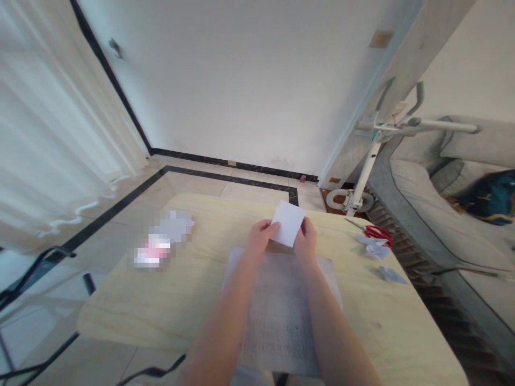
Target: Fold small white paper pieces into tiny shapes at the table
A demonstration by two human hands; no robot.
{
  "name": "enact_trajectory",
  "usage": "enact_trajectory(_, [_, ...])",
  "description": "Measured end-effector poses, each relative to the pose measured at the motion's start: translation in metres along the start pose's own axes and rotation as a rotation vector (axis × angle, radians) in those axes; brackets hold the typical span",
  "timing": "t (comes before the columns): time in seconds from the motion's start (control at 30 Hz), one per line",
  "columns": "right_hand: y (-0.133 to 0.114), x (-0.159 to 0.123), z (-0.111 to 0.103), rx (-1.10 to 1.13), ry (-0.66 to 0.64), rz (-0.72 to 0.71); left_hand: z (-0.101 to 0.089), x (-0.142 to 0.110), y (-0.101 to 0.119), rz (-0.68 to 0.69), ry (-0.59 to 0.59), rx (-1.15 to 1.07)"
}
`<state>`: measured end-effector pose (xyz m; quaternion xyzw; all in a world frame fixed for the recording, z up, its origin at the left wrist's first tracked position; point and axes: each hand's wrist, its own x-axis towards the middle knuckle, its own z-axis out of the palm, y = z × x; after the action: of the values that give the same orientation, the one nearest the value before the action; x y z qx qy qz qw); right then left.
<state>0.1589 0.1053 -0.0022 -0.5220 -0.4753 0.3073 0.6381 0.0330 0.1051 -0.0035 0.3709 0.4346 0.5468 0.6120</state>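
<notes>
Between my two hands is a small white sheet of paper [288, 222], held up and tilted above the far part of the table. My left hand [260, 236] grips its left edge, the thumb lying on the front face. On the right edge, my right hand [306, 238] is closed round the paper, its fingers partly hidden behind it. Below my forearms lies a greyish mat [281, 305] on the wooden table [193, 300]. Red-handled scissors [377, 232] rest near the table's right edge, beside crumpled paper scraps [376, 250].
A folded paper piece [392, 275] lies near the right edge. On the table's left side, a pale item [174, 225] is blurred by pixelation. Beyond the table stand a white exercise machine [367, 171] and a grey sofa [418, 182]. A white curtain [52, 123] hangs at left.
</notes>
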Motion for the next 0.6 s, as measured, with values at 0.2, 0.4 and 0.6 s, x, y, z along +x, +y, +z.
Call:
enact_trajectory(0.2, [-0.007,0.001,0.003,-0.045,-0.030,-0.022,-0.003,0.006,-0.007,0.124,0.145,0.125])
enact_trajectory(0.4, [-0.018,0.000,0.007,-0.248,0.036,-0.097,-0.004,0.009,-0.004,0.118,0.156,0.021])
enact_trajectory(0.6, [-0.057,0.010,0.016,-0.440,0.190,-0.307,-0.002,0.010,-0.005,-0.019,0.079,-0.271])
